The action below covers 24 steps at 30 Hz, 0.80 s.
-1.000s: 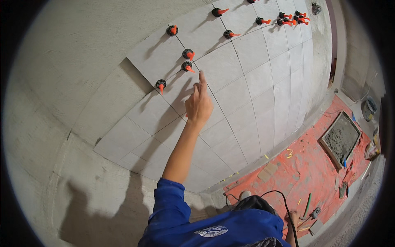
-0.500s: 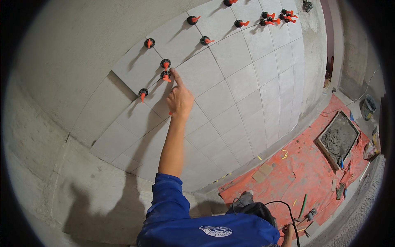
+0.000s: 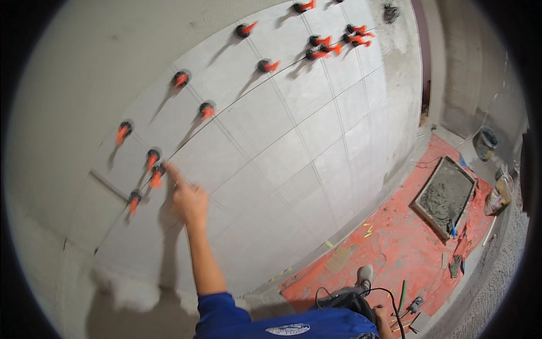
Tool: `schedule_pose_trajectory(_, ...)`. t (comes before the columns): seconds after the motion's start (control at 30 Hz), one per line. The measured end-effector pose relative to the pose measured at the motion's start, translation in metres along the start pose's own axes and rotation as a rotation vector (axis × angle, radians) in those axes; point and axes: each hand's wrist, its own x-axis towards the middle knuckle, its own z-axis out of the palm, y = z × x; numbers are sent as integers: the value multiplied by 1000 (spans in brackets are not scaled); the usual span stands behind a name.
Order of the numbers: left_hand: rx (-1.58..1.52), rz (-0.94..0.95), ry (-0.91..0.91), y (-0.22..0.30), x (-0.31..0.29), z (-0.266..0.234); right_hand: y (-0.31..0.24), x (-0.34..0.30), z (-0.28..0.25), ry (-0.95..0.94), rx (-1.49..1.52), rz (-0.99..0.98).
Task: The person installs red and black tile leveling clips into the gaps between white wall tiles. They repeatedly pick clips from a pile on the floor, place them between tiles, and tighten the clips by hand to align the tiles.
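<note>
At the left end of the tiled wall stand orange-and-black clips; the left hand, index outstretched, others curled, has closed in on one, apparently making that joint the focus. Well apart from the wall, the right hand's grip I cannot tell.

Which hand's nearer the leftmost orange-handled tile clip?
Left. The left hand is right of and below that tile clip in the picture; the right hand is much farther right and lower.
</note>
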Motion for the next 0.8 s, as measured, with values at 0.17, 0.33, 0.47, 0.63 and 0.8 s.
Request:
schedule_pose_trajectory(0.17,139,-107,61,10,-2,9,-38,73,-57,-99,310,338)
schedule_pose_trajectory(0.33,219,-137,184,17,-3,12,-121,163,-142,-55,360,245)
schedule_pose_trajectory(0.47,258,-84,263,19,-3,16,-216,213,-189,46,271,43)
schedule_pose_trajectory(0.63,161,-100,277,13,-2,22,-335,224,-196,-61,265,-225)
schedule_pose_trajectory(0.8,-638,-302,283,15,-33,27,-434,215,-181,-182,39,-543)
